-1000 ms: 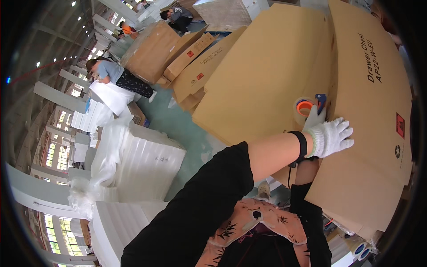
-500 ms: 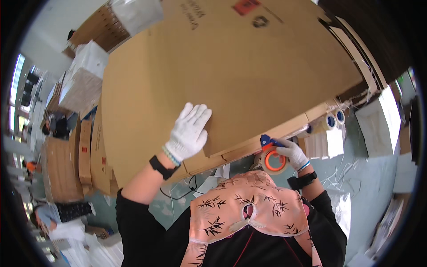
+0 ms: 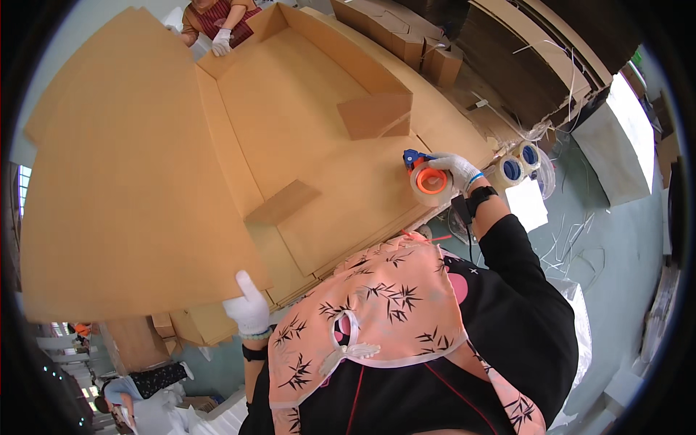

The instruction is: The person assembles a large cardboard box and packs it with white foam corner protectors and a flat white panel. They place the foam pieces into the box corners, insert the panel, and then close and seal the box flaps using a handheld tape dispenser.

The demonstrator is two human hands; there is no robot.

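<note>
While the white-gloved left hand grips the edge of one wide brown cardboard flap, the white-gloved right hand holds one blue-and-orange tape dispenser beside one open brown cardboard box, near two tape rolls with blue middles.

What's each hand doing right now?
Left hand: holding the large cardboard flap at its edge, thumb on top, other fingers mostly hidden.
Right hand: closed on the blue-and-orange tape dispenser.
</note>
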